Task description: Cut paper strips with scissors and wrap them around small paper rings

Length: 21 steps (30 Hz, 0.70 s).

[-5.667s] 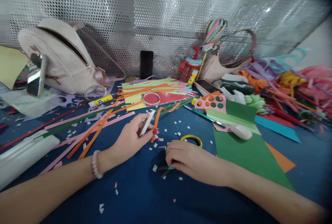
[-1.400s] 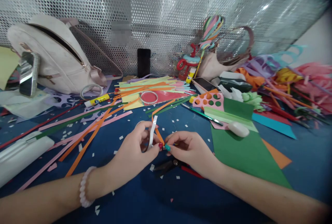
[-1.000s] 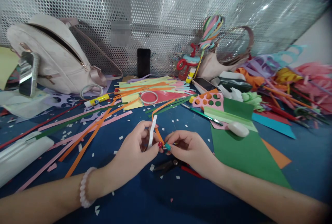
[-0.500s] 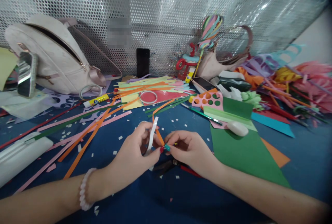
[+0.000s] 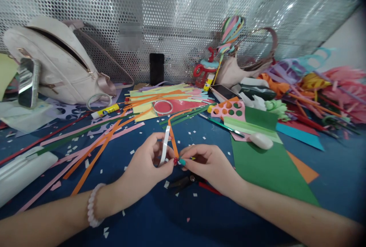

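Note:
An orange paper strip rises from between my fingertips, its upper part bending over to the right. My left hand pinches the strip's lower end between thumb and finger. A white strip, standing up, is also tucked in the fingers of that hand. My right hand is closed at the same end, its thumb tip almost touching my left thumb. The fingers hide the very end of the orange strip. Below the hands lie dark scissors with red on the handle, partly covered by my right hand.
Loose paper strips spread across the left, near a glue stick and a white case. Green paper bears a white mouse-shaped object on the right. A phone stands at the back; a backpack sits far left.
Both hands have shifted very slightly to the left, still pinching the orange strip. The white strip stands a little lower and more upright. The view has moved slightly.

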Each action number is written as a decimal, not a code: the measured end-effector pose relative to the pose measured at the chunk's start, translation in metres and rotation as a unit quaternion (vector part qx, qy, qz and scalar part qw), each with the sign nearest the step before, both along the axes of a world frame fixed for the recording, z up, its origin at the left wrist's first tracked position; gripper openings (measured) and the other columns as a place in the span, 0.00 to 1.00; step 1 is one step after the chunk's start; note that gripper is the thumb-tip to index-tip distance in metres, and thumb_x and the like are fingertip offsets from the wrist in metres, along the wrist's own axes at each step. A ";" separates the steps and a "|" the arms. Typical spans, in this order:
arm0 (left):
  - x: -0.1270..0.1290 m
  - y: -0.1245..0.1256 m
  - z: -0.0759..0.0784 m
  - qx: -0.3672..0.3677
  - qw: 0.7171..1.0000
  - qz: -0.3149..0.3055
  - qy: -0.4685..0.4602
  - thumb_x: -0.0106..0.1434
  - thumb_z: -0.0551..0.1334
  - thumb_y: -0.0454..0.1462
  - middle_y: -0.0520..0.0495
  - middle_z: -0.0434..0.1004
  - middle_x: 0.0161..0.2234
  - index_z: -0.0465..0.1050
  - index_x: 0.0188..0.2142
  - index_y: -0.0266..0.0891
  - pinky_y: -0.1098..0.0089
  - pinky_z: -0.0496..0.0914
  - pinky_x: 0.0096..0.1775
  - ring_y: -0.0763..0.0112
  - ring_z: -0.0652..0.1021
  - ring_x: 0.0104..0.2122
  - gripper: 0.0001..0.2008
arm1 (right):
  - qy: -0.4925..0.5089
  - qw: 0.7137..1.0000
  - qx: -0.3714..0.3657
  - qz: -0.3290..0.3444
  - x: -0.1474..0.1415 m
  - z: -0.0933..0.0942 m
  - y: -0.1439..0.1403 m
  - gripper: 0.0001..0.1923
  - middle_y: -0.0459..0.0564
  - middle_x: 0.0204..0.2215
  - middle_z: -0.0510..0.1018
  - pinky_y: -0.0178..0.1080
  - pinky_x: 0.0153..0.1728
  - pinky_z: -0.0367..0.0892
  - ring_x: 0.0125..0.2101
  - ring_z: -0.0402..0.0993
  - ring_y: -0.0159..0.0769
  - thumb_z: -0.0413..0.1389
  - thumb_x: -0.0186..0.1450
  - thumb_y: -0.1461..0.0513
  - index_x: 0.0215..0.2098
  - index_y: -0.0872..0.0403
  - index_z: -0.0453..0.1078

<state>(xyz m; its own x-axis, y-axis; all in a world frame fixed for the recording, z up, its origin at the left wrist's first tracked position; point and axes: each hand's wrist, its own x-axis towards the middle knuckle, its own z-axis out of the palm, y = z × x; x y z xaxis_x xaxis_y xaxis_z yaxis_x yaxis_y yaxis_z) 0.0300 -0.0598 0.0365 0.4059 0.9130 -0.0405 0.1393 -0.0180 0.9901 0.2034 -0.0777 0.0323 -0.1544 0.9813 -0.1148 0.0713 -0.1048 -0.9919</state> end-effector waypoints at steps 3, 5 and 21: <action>-0.001 0.001 0.001 -0.011 1.000 0.001 -0.011 0.54 0.62 0.33 0.54 0.71 0.29 0.58 0.43 0.41 0.77 0.67 0.28 0.77 0.72 0.26 0.18 | 0.012 1.000 -0.014 -0.006 0.001 -0.001 0.000 0.05 0.47 0.27 0.79 0.33 0.29 0.69 0.24 0.72 0.29 0.63 0.48 0.61 0.24 0.54 0.75; -0.002 0.002 0.000 -0.016 1.000 0.005 -0.014 0.54 0.62 0.33 0.55 0.70 0.29 0.57 0.43 0.41 0.77 0.66 0.28 0.78 0.71 0.26 0.18 | 0.020 1.000 -0.015 -0.010 0.002 -0.001 0.000 0.06 0.47 0.28 0.80 0.34 0.30 0.70 0.24 0.73 0.30 0.63 0.49 0.60 0.26 0.53 0.75; -0.001 -0.003 -0.005 -0.010 0.999 -0.016 -0.048 0.57 0.61 0.35 0.52 0.72 0.32 0.55 0.44 0.42 0.74 0.68 0.32 0.74 0.74 0.32 0.18 | -0.218 0.951 0.194 0.100 0.005 0.005 -0.004 0.05 0.45 0.26 0.70 0.32 0.30 0.61 0.27 0.65 0.30 0.50 0.62 0.66 0.28 0.53 0.65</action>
